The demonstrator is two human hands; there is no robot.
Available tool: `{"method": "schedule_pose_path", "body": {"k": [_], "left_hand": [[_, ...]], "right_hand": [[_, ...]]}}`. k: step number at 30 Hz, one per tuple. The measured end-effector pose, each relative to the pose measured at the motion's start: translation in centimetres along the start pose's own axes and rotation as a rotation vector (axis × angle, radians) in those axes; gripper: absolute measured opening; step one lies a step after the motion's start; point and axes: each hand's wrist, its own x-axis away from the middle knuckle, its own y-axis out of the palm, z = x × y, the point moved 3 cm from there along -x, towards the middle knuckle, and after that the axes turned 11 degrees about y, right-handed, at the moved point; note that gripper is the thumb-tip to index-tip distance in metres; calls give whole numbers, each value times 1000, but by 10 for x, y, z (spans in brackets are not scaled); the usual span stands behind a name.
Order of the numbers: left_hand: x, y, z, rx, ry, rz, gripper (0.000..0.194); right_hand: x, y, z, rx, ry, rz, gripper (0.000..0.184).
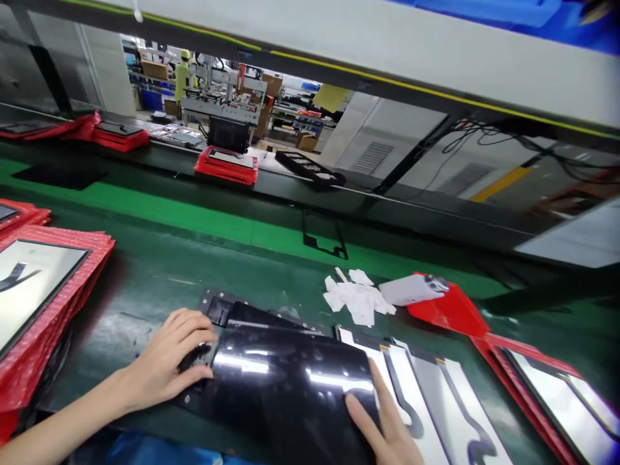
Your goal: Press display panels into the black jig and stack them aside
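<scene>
A glossy black screen panel point(290, 381) lies tilted over a dark fixture plate point(194, 397) on the bench in front of me. My right hand point(387, 420) pinches the panel's right edge, thumb on the glossy face and fingers along the side. My left hand point(177, 355) is at the panel's left end, fingers and thumb curled round a block of the fixture, their tips close to the panel edge. Whether they touch the panel I cannot tell. Silver-backed panels point(436, 394) with dark flex cables lie just right of my right hand.
White paper scraps point(356, 297) and a white bottle with a metal top point(414, 289) lie beyond the panels. Red bubble-wrap stacks with panels stand left point(99, 252) and right point(518, 394). A black frame point(324, 242) lies farther back; a shelf point(339, 45) crosses above.
</scene>
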Motion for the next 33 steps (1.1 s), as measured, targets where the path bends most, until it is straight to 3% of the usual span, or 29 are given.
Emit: {"method": "schedule_pose_path", "body": {"k": [3, 6, 23, 33], "left_hand": [[3, 7, -13, -72, 53, -63, 60], [5, 12, -23, -120, 43, -82, 64], [10, 17, -32, -93, -14, -108, 67], [11, 18, -31, -78, -11, -120, 65]], "right_hand": [[-3, 33, -16, -29, 62, -58, 84], [-6, 46, -22, -32, 78, -91, 86], [-21, 58, -16, 27, 148, -126, 88], [-24, 59, -9, 12, 100, -113, 86]]}}
